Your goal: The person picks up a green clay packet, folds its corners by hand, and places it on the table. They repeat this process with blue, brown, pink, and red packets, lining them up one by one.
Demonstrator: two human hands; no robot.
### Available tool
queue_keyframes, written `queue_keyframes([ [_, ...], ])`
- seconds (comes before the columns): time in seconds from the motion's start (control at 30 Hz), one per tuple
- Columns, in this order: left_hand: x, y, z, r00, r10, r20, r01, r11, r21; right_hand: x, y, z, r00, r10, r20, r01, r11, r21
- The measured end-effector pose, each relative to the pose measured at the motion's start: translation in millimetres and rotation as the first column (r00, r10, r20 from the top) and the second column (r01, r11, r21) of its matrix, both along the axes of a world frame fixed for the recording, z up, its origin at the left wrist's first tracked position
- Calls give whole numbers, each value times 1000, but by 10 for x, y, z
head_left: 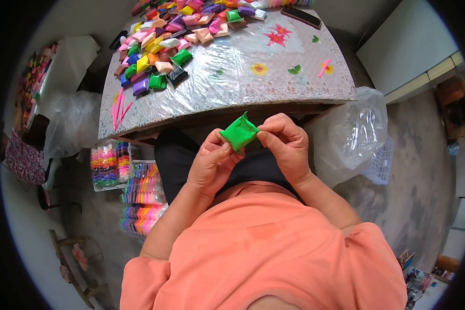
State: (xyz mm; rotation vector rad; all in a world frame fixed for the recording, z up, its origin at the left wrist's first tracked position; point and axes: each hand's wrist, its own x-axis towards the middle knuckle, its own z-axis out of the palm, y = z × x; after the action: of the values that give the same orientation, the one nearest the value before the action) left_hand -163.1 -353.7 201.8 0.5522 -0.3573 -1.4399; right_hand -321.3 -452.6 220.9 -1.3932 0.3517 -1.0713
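Green and glossy, a small clay packet [238, 133] sits pinched between both hands above the lap, just in front of the worktop [274, 88] edge. The left hand [212, 163] cups it from below, thumb pressed to its lower corner; the right hand [287, 144] nips the opposite corner with thumb and forefinger. Both grips are clenched on it, probably to steady the slippery wrapper. A heap of coloured packets [175, 39] lies on the far worktop.
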Motion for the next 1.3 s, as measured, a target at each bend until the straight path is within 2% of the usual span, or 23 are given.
queue_keyframes([
  [0.03,-6,3,1,1000,-9,-28,9,1000,4,18,-14,16,1000,-23,-7,22,996,-85],
  [0.23,-8,-4,6,999,-30,-37,31,999,24,-1,-104,113,995,-55,-86,35,976,-217],
  [0.33,11,-20,-17,1000,-6,-8,7,1000,27,-30,-99,81,997,21,-72,-32,987,-160],
  [0.43,7,-48,18,999,-37,3,37,999,17,-91,-117,75,954,287,82,-296,946,135],
  [0.53,6,-94,85,999,-48,14,48,999,23,-83,-256,-62,895,389,219,-439,857,271],
  [0.63,18,-124,127,998,-37,48,34,998,53,-76,-278,9,932,315,178,-358,874,329],
  [0.77,73,-150,12,991,-121,54,121,993,13,-56,-314,53,903,395,169,-430,836,342],
  [0.87,44,-175,26,992,-118,54,117,993,24,-55,-337,25,909,383,164,-416,858,302],
  [0.97,24,-212,42,985,-163,50,163,987,12,-20,-366,-28,948,288,135,-312,927,210],
  [1.07,-12,-257,69,981,-189,37,189,982,18,13,-407,-75,966,223,127,-245,949,197],
  [1.17,16,-310,86,985,-167,50,166,986,17,16,-430,-157,927,242,285,-350,832,431],
  [1.27,51,-363,85,992,-72,100,66,996,60,42,-433,-152,922,218,319,-347,832,433],
  [1.3,60,-377,84,993,-45,109,37,997,67,44,-414,-154,939,194,284,-302,859,414],
])
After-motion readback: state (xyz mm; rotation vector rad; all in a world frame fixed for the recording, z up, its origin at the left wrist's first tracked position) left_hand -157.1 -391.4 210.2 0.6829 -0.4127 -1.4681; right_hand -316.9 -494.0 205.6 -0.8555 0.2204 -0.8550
